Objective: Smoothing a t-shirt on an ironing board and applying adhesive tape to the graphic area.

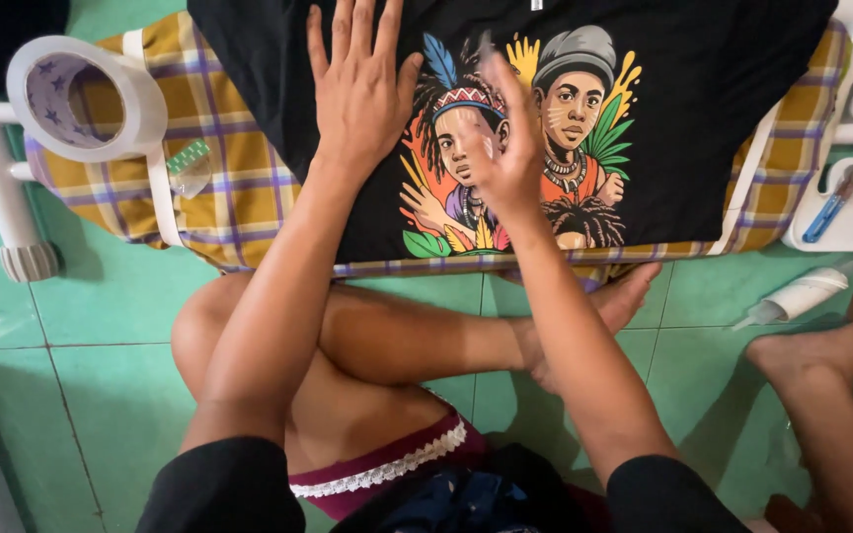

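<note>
Green floor tiles [101, 395] surround a plaid-covered surface [239, 188] where the black printed shirt [703, 109] already lies flat, left hand [359, 89] pressing open-palmed, right hand [510, 148] spread, blurred, over its print.

both hands open: left [359, 94] flat, right [510, 158] raised, blurred.

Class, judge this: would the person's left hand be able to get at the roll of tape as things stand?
Probably yes: the left hand lies flat on the black shirt, holding nothing, and only bare checked cloth separates it from the roll of tape.
</note>
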